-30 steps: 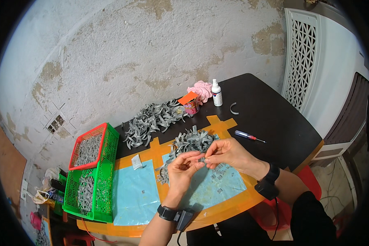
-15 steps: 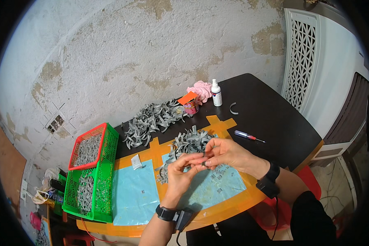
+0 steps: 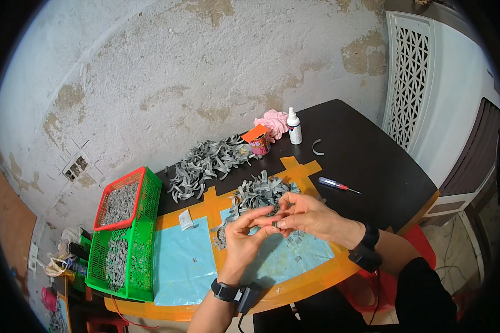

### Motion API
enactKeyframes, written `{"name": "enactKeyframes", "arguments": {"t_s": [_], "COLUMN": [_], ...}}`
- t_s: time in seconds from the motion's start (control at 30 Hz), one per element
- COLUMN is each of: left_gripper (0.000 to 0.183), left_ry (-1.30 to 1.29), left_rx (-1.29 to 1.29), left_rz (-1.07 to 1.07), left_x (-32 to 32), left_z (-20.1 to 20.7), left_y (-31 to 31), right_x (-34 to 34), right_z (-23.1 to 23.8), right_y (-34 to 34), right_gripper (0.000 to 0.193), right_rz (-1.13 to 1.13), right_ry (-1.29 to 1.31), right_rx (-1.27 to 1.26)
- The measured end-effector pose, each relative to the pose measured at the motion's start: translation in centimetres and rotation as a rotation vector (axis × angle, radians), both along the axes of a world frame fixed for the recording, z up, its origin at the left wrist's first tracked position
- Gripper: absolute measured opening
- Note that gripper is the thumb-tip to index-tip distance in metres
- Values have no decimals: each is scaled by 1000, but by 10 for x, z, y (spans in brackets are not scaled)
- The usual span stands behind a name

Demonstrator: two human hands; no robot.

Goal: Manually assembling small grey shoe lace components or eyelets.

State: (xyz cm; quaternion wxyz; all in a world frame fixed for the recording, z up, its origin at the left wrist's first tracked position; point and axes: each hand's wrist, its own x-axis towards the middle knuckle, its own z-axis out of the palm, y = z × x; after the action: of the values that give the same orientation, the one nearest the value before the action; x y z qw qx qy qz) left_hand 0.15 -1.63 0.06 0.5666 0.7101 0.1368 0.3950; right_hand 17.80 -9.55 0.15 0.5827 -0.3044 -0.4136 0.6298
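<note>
Over the blue sheet [image 3: 283, 266] my two hands meet, fingertips close together. A small dark grey piece [image 3: 275, 224] shows between them. My right hand [image 3: 311, 216] pinches it between thumb and fingers. My left hand [image 3: 247, 233] is closed with its thumb and fingertips at the same piece; its exact grip is partly hidden. Just behind the hands lies a heap of curved grey strips [image 3: 259, 191]. Several small grey pieces [image 3: 298, 258] are scattered on the sheet beneath.
At the left stand a green basket [image 3: 136, 272] and a red-rimmed one [image 3: 122, 226], holding small grey pieces. A larger strip pile [image 3: 205, 166] lies at the back. Also present are a can [image 3: 260, 146], white spray bottle [image 3: 294, 127], pink cloth [image 3: 273, 121] and screwdriver [image 3: 339, 185].
My hands stay nearly in place. The fingers have shifted slightly around the small grey piece, and the right fingertips sit a little lower.
</note>
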Motion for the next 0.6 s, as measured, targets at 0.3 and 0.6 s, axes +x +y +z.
{"name": "enactKeyframes", "arguments": {"t_s": [0.3,0.6], "left_gripper": [32,24], "left_ry": [171,159], "left_rx": [624,499], "left_rz": [237,191], "left_x": [0,2], "left_z": [21,11], "left_y": [-1,8], "right_x": [5,8], "right_z": [0,4], "right_y": [4,6], "right_gripper": [23,23], "right_rz": [-74,-35], "right_ry": [-125,-139], "right_rx": [62,123]}}
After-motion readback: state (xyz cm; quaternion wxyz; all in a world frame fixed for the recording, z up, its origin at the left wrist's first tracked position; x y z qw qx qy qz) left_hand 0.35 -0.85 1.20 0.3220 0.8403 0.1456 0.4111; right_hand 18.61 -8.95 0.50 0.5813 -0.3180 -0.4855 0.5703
